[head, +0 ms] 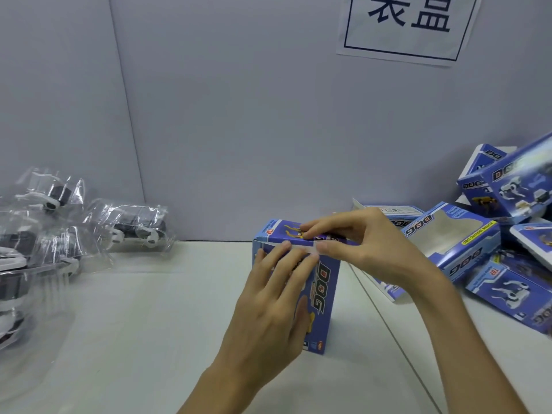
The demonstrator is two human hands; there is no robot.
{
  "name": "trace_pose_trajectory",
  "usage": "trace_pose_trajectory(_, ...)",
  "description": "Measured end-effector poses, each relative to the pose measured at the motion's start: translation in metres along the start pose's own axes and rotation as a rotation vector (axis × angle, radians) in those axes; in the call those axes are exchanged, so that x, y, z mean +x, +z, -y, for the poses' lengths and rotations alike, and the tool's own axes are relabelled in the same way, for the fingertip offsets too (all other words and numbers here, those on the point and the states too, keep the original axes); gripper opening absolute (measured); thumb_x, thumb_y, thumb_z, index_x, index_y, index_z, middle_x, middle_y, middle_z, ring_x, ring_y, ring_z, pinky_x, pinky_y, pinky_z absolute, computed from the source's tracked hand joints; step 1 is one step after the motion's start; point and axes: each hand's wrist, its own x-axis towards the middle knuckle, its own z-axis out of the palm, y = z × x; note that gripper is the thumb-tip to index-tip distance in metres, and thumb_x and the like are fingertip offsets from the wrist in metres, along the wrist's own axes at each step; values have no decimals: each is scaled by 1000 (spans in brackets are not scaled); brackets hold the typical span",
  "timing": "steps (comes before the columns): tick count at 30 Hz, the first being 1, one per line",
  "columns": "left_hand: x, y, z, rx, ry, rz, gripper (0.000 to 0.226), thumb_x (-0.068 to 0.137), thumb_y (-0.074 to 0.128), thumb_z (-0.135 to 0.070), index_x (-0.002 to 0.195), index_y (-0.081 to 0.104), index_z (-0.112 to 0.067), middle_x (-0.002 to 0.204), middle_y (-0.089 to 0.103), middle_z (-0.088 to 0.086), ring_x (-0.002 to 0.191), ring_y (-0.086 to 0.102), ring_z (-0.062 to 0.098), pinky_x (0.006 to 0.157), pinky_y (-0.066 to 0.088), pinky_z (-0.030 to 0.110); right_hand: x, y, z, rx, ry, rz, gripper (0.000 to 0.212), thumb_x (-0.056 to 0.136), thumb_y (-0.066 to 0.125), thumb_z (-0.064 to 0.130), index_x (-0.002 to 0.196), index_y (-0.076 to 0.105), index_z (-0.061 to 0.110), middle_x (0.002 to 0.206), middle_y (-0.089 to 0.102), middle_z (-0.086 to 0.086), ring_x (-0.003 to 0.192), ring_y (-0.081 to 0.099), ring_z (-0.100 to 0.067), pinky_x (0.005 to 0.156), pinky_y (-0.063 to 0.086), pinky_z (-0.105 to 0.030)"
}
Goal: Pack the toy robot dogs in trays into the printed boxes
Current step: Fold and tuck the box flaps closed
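Box [328, 294] upright, left hand [268, 300] bracing it, right hand [364, 246] pinching top flap [279, 233]

Paper sign [409, 31] (printed characters), white table [149, 309]

1. A pale grey-lavender wall [239, 130] fills the upper part of the view under soft, even light.
2. At the left, a slightly leaning vertical seam [128, 115] marks where two wall panels meet.
3. A white paper sign [409, 40], framed in dark blue with large dark characters, hangs at the upper right, cut by the top edge.
4. A white table [149, 309] meets the wall's foot.
5. A thin dark line [397, 333] crosses the table diagonally at the right.
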Motion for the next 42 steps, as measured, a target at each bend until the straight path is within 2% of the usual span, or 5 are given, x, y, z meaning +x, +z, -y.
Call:
trace_pose_trajectory(5,8,-2,-13,-49,-55,4,58,85,57,-24,141,46,-14,142,49,-1,135,43,24,107,43,48,-1,3,-4,21,-65,-115,3,86,75,4,89,77,4,100,77,2,101,70,-6,80,58,-22)
trace_pose_trajectory(16,11,-24,23,58,-112,-87,42,89,62,-22,130,62,-12,139,56,3,130,51,23,105,41,38,-8,-10,-10,59,89,59,20,81,81,13,95,75,26,118,68,24,110,63,3,65,59,-21)
trace_pose_trajectory(21,16,-31,31,-11,-193,-38,42,90,62,-17,132,62,-12,132,60,4,116,57,22,92,54,38,-5,-11,-18,6,83,13,31,83,74,27,108,75,44,138,55,25,129,49,0,80,61,-31)
trace_pose_trajectory(25,18,-28,29,102,-171,-37,45,87,69,-15,131,63,-12,128,61,6,113,56,26,89,50,40,-3,-1,-27,67,67,-40,32,87,64,27,115,68,41,145,52,16,136,44,-9,94,58,-41)
trace_pose_trajectory(42,25,-24,49,-3,-161,-88,31,85,73,-10,116,68,-14,117,62,1,103,52,16,82,45,35,-3,7,-47,217,69,-20,37,94,65,9,112,72,40,146,51,19,135,47,-11,98,53,-49)
